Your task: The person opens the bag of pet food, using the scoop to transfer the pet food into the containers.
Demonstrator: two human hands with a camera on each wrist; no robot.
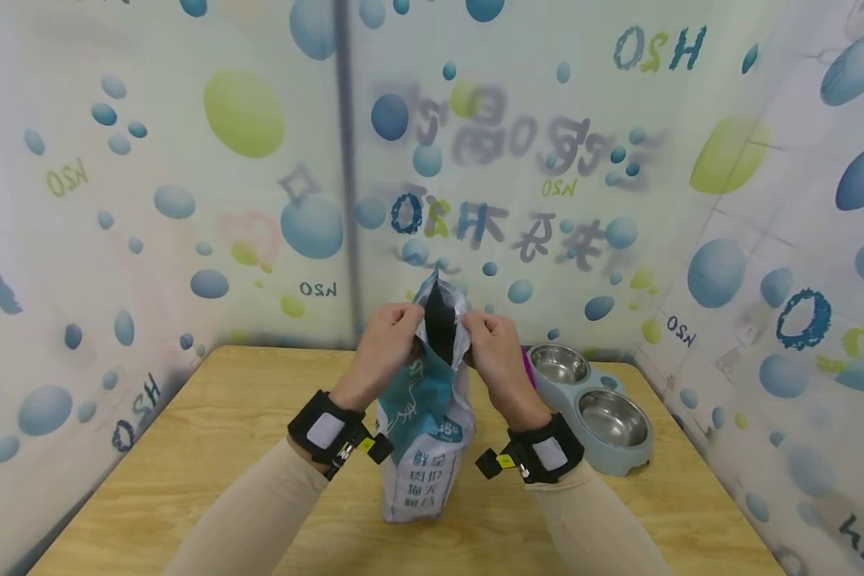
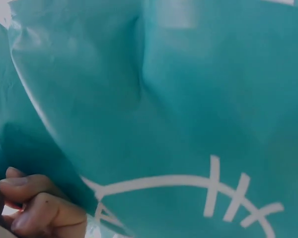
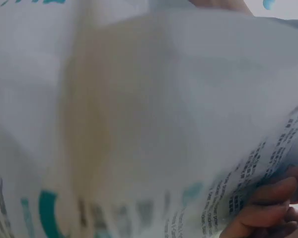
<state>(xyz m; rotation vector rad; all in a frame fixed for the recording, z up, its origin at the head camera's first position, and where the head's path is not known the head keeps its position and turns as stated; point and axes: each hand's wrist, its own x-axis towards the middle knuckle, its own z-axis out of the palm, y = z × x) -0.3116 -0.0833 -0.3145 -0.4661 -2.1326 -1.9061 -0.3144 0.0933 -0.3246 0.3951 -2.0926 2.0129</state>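
A teal and white cat food bag [image 1: 421,432] stands upright on the wooden table, its mouth spread apart with a dark inside showing. At the left edge of the mouth my left hand [image 1: 387,340] pinches the rim between thumb and curled fingers. The opposite edge is pinched by my right hand [image 1: 498,352]. Up close in the left wrist view, the teal bag front [image 2: 188,109] fills most of the picture, with the left fingers [image 2: 44,208] at the lower corner. The white printed side [image 3: 139,99] fills the right wrist view, beside the right fingers [image 3: 268,208]. The bag's contents are hidden.
A light blue double pet bowl [image 1: 634,452] with two steel dishes stands right of the bag, near the right forearm. Something magenta [image 1: 528,366] peeks out behind the right hand. The wooden table [image 1: 259,416] meets bubble-patterned curtain walls [image 1: 259,200] at the back and sides.
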